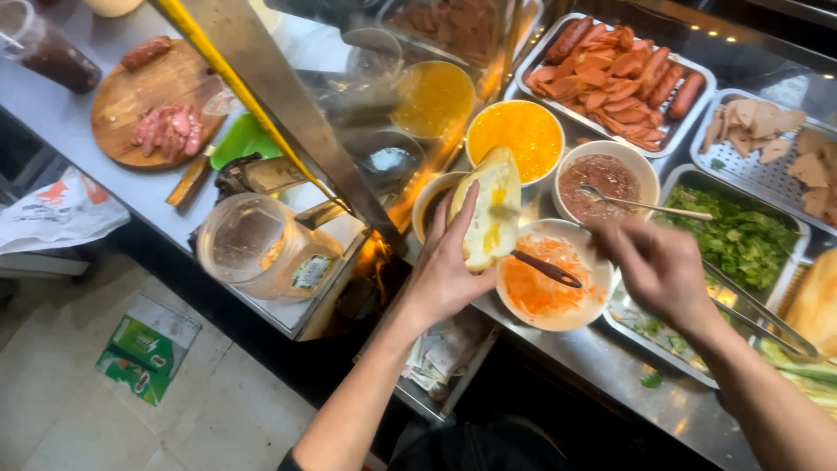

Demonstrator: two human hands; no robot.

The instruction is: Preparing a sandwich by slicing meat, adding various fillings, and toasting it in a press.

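Split bread roll [490, 208]: I hold it in my left hand [445, 270], fingers closed around its underside, cut face up and tilted toward me, above the gap between the small brown-sauce bowl [431, 202] and the bowl of shredded carrot pickle [547, 277]. Yellow spread streaks the crumb. My right hand [656, 266] sits just right of the carrot bowl, fingers pinched together; whether they grip anything I cannot tell, since the fingertips blur. A dark-handled utensil [547, 269] lies across the carrot bowl, its end near the roll. Beyond: a bowl of orange-yellow sauce [516, 133], a bowl of brown paste [608, 179] with a metal spoon [641, 206] in it, a tray of green herbs [737, 237], a tray of sliced sausage [621, 78]. Far left, a wooden cutting board [153, 100] with sliced meat. Hands are apart. Risk, as I judge it: the roll is tilted and open, so filling or spread could slide off the lower edge onto the steel counter [610, 366]; the roll also hangs near the flame glow [377, 253] at the counter edge, so a low grip could scorch it.
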